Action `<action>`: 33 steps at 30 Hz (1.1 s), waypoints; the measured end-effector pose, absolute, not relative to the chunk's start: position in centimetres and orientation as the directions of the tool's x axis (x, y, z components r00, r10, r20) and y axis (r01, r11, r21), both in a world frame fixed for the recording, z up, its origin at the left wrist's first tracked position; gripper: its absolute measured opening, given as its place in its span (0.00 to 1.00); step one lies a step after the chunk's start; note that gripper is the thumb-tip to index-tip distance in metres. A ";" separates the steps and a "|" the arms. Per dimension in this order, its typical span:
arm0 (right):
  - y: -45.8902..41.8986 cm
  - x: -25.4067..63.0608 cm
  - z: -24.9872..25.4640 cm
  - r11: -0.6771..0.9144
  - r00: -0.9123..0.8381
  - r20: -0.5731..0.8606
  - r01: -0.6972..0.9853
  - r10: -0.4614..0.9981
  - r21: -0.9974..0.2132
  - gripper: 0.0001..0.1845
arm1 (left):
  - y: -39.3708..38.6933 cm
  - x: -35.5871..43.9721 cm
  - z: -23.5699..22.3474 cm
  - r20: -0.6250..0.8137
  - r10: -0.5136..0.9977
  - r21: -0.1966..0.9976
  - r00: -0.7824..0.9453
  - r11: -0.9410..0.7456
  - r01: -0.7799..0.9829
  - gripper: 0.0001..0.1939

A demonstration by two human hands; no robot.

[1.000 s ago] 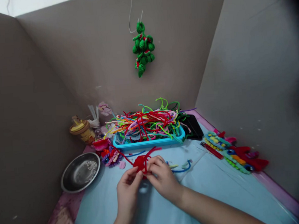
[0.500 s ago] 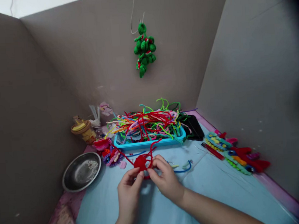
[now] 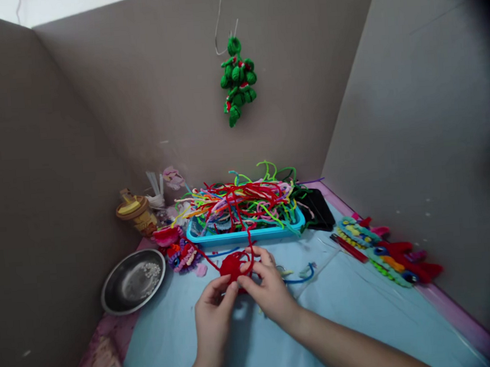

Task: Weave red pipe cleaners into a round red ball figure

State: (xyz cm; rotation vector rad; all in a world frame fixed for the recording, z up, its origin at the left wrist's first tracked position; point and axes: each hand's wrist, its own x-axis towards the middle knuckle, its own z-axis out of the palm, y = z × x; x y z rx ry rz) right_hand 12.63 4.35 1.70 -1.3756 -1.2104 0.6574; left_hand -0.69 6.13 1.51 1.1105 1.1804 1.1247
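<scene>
Between both hands is a red piece [image 3: 233, 264] made of fuzzy pipe-cleaner-like strands, with loops and a loose end standing up toward the tray. My left hand [image 3: 215, 300] pinches its near left side between thumb and fingers. My right hand [image 3: 266, 282] is closed at its right side, thumb and fingers on a red strand. The fingertips nearly meet at the near edge, and part of the piece is hidden behind them. One red strand runs off to the left, toward a colourful fuzzy ornament [image 3: 183, 256].
A blue tray [image 3: 249, 237] piled with coloured strands stands behind my hands. To the left are a metal bowl [image 3: 126, 289] with small white bits and a brown-lidded cup [image 3: 136, 213]. On the right lie a red-handled tool [image 3: 352, 248] and colourful fuzzy figures [image 3: 393, 257]. A green ornament [image 3: 238, 80] hangs above.
My right fingers shifted along the red strand, and its loose end swung from lying rightward to standing upright. My left hand keeps its pinch, almost in place.
</scene>
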 end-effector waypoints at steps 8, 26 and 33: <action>4.5 12.7 1.7 0.048 0.292 0.023 -0.077 0.956 -0.996 0.07 | 6.0 -0.7 1.9 -0.040 0.996 0.998 0.073 0.037 0.050 0.13; 5.2 14.0 2.1 0.124 0.330 0.123 0.017 0.936 -0.992 0.07 | 6.4 -0.7 1.9 -0.050 0.996 0.997 0.078 0.045 0.063 0.14; 5.7 13.9 1.0 0.088 0.387 0.032 -0.128 0.922 -0.988 0.07 | 6.1 -0.5 1.8 -0.058 0.988 0.994 0.140 0.045 0.097 0.13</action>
